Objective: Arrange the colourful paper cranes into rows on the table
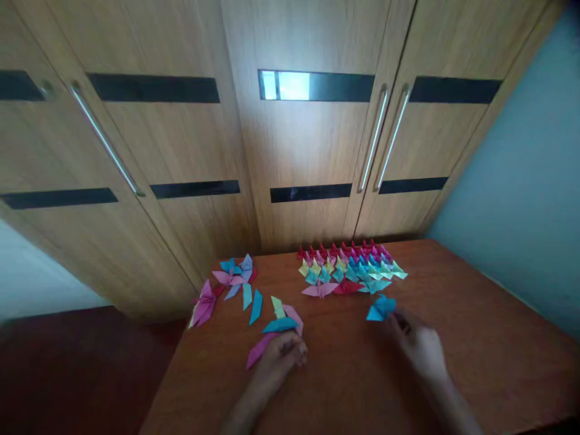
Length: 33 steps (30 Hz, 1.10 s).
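My right hand (419, 345) pinches the edge of a blue origami crane (380, 308), held over the table in front of the rows of cranes. My left hand (283, 351) is curled, thumb and fingers together, beside a small pile of folded paper. What it holds, if anything, is hidden. By its fingertips are a blue folded piece (280, 325) and a magenta folded piece (260, 351). A pink folded piece (294, 317) and a pale green one (278, 307) lie just behind. Several rows of paper cranes (348, 269) in red, pink, yellow, blue and green stand at the back.
On the left of the wooden table (335, 386) lie loose folded papers, among them a magenta one (205, 303), a blue strip (256, 307) and a lilac piece (246, 267). A wooden wardrobe (308, 139) stands behind the table, with a pale blue wall (516, 199) at right.
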{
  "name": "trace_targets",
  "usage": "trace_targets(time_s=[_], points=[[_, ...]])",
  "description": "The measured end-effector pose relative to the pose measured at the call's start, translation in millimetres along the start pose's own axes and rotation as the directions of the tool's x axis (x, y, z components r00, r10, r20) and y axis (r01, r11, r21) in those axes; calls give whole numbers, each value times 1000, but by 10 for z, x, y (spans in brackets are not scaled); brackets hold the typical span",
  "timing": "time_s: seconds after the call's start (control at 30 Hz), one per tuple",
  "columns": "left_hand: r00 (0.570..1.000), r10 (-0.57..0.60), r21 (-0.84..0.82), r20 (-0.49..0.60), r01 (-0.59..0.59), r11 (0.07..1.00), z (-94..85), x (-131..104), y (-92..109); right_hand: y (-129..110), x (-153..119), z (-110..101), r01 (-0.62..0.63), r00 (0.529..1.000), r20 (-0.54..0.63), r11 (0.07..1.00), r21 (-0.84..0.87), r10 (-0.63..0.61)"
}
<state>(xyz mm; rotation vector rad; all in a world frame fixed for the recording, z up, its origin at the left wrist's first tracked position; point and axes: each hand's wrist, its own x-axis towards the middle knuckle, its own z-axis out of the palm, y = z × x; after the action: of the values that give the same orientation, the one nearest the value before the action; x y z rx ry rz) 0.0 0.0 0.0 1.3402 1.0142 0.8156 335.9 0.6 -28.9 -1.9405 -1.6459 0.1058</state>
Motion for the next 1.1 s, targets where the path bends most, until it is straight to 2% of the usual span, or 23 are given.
trace_targets(time_s=[0.1,0.17,0.23,0.4,0.6,1.1], points=[[1000,-2,1,2,2,1000,12,-4,-4,347,176,-169,-193,981,-68,959,-208,183],[1000,-4,9,-1,4,1000,15,-5,-5,480,279,-215,-243,970,-55,920,-308,237],[1000,-6,18,-3,6,1000,13,-6,-2,522,364,-201,-240,968,-20,896,-374,251],[998,-57,26,-24,57,998,-1,-9,16,458,514,-78,-218,966,24,864,-454,257],[999,-34,19,-15,34,999,0,-14,19,416,641,2,-241,959,18,843,-480,284],[999,-40,15,-25,41,999,0,-16,13,349,754,97,-273,950,17,857,-437,311]])
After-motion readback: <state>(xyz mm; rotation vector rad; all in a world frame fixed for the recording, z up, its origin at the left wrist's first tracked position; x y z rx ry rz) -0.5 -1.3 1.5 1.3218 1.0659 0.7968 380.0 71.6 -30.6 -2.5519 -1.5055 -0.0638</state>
